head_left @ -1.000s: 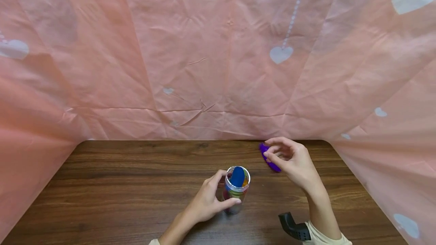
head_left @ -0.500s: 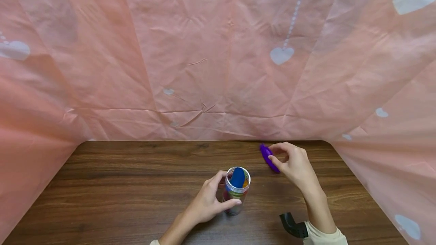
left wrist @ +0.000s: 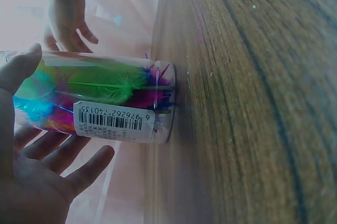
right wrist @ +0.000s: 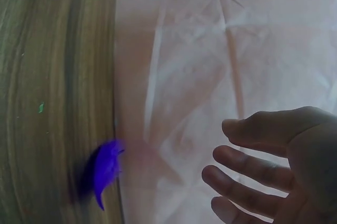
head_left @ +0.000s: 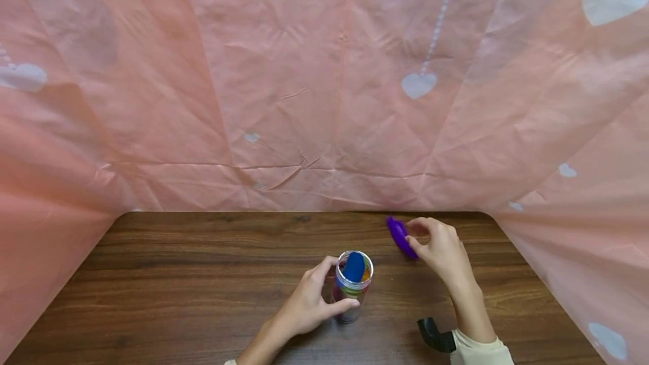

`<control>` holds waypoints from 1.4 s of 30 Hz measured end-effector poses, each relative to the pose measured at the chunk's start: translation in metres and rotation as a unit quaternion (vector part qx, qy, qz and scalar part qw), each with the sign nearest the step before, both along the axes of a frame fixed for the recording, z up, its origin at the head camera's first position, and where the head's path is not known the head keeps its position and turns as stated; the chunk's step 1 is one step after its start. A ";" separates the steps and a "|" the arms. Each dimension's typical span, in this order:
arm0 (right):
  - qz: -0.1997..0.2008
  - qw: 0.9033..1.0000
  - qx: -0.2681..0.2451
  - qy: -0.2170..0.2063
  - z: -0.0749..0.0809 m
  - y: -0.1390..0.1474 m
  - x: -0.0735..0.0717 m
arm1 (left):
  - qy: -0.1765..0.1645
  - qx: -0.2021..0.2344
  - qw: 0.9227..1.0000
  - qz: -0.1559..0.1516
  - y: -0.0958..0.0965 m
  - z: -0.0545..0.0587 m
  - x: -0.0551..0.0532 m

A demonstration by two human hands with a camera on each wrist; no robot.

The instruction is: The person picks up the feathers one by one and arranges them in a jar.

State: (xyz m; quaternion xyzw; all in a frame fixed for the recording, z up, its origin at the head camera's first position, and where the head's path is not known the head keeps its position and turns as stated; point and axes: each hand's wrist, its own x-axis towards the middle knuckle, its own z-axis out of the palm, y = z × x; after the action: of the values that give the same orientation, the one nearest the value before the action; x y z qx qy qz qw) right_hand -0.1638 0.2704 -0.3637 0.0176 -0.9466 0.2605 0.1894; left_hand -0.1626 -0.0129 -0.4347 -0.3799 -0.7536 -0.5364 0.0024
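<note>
My left hand (head_left: pixel 309 300) grips a clear plastic jar (head_left: pixel 350 313) standing upright on the table, thumb on the near side and fingers around the far side. In the left wrist view the jar shows a barcode label (left wrist: pixel 113 121) and bright feathers (left wrist: pixel 100 84) in green, pink and blue. A blue feather (head_left: pixel 354 266) rises toward the jar's open mouth. One purple feather (head_left: pixel 401 238) lies on the table behind and right of the jar. My right hand (head_left: pixel 443 249) is just right of it, fingers loosely bent. The right wrist view shows a gap between fingertips and purple feather.
The wooden table (head_left: pixel 203 275) ends at the back against a pink curtain (head_left: pixel 324 100) with pale hearts, which also hangs at both sides. A black bent piece (head_left: pixel 436 335) sticks out from the right sleeve. Tiny green specks (right wrist: pixel 41 108) dot the wood.
My right hand has drawn back slightly right and toward me, uncovering more of the purple feather, which stays in place. My left hand and the jar have not visibly moved.
</note>
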 end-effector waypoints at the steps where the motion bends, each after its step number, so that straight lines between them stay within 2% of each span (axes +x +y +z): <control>1: -0.004 1.000 0.003 -0.004 -0.001 0.001 0.000 | 0.000 -0.002 1.000 0.001 0.000 0.000 0.000; 8: -0.025 0.999 0.019 -0.020 -0.009 0.005 -0.003 | -0.002 -0.007 1.000 0.004 -0.001 0.000 0.002; 19: -0.043 0.994 0.017 -0.099 -0.025 0.015 -0.010 | 0.007 -0.011 1.000 0.006 -0.001 0.000 0.003; 26: -0.056 0.990 0.040 -0.124 -0.037 0.022 -0.013 | 0.008 -0.010 1.000 0.009 0.000 0.001 0.003; 33: -0.067 0.985 0.042 -0.150 -0.040 0.024 -0.017 | 0.007 -0.005 1.000 0.005 -0.001 0.000 0.003; 42: -0.066 0.980 0.033 -0.186 -0.044 0.029 -0.018 | -0.010 0.005 1.000 -0.008 0.000 0.001 0.001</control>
State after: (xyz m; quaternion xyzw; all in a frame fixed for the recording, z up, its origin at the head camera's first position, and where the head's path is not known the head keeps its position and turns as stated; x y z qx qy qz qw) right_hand -0.1817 0.2995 -0.4082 -0.0871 -0.9725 0.2144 0.0261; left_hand -0.1613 -0.0127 -0.4334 -0.3802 -0.7481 -0.5438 -0.0078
